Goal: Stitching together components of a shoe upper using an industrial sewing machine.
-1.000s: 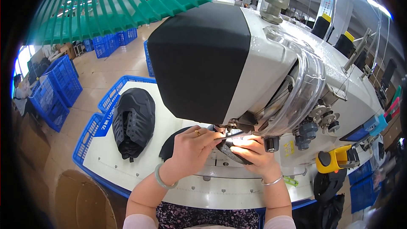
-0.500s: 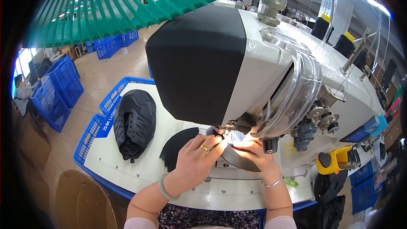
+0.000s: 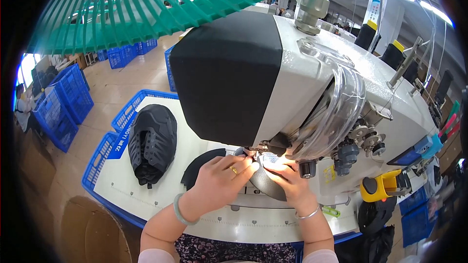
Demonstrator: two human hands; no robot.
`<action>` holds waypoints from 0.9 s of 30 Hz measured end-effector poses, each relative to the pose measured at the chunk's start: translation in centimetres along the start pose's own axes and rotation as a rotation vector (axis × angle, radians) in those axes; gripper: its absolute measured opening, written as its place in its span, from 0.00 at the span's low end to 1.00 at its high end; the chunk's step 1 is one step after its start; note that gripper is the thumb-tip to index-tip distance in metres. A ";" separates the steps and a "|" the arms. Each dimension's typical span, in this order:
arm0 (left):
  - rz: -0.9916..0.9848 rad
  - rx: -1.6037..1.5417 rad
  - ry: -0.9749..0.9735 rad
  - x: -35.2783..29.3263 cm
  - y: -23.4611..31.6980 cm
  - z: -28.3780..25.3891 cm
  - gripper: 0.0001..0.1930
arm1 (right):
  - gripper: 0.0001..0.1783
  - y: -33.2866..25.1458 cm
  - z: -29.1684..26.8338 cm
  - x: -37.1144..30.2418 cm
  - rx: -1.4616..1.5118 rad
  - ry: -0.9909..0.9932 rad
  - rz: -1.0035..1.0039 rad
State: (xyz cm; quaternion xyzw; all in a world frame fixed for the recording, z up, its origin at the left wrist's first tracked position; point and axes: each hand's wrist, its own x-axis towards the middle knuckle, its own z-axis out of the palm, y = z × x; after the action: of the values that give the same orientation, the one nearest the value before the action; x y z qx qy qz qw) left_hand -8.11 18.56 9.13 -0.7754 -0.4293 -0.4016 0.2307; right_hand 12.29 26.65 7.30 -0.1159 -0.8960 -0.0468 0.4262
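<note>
Just under the sewing machine (image 3: 285, 80), left hand (image 3: 219, 179) pinches the grey curved piece (image 3: 268, 185) while right hand (image 3: 293, 181) steadies it (can't tell its grip, too bright), so keep it flat.

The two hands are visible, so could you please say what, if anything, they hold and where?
Left hand and right hand hold a curved grey fabric piece toward its far end.

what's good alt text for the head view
A person's left hand and right hand hold a grey piece at a brightly lit sewing machine. On the white table, a curved black piece lies beside the left hand and a black shoe upper farther left.
</note>
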 end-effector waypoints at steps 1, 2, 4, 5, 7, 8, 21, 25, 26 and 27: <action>-0.028 -0.026 0.015 -0.2 -0.3 0.3 0.13 | 0.20 0.0 0.1 -0.1 -0.006 -0.009 -0.015; -0.029 -0.026 0.014 -0.3 -0.4 0.5 0.13 | 0.22 0.0 0.1 -0.1 -0.012 -0.019 -0.030; -0.380 -0.246 0.041 -0.3 -0.5 1.0 0.11 | 0.23 -0.3 0.2 0.1 -0.042 -0.017 -0.036; -0.380 -0.244 0.040 -0.3 -0.3 1.2 0.11 | 0.25 -0.3 0.3 0.2 -0.072 -0.016 -0.043; -0.330 -0.138 0.106 -0.4 0.3 1.5 0.12 | 0.25 -0.5 0.4 -0.4 -0.071 -0.042 -0.024; -0.329 -0.139 0.104 -0.4 0.5 1.4 0.12 | 0.25 -0.5 0.4 -0.6 -0.071 -0.068 -0.004; -0.146 -0.044 -0.018 0.1 1.8 -0.1 0.18 | 0.29 -1.5 -0.5 -0.4 -0.028 -0.108 0.117; -0.124 -0.053 -0.055 0.6 1.6 -0.5 0.18 | 0.28 -1.8 -0.3 -0.4 -0.040 -0.114 0.133; -0.126 -0.053 -0.052 0.6 1.5 -0.6 0.18 | 0.28 -2.0 -0.2 -0.4 -0.035 -0.111 0.143; -0.114 -0.046 -0.067 0.6 1.3 -0.6 0.18 | 0.28 -2.2 -0.1 -0.3 -0.035 -0.113 0.140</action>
State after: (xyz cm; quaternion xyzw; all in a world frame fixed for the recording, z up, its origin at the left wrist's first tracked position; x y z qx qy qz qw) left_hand -7.07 17.67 9.93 -0.7679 -0.4708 -0.3974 0.1752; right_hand 11.97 24.41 7.14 -0.1884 -0.9073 -0.0261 0.3750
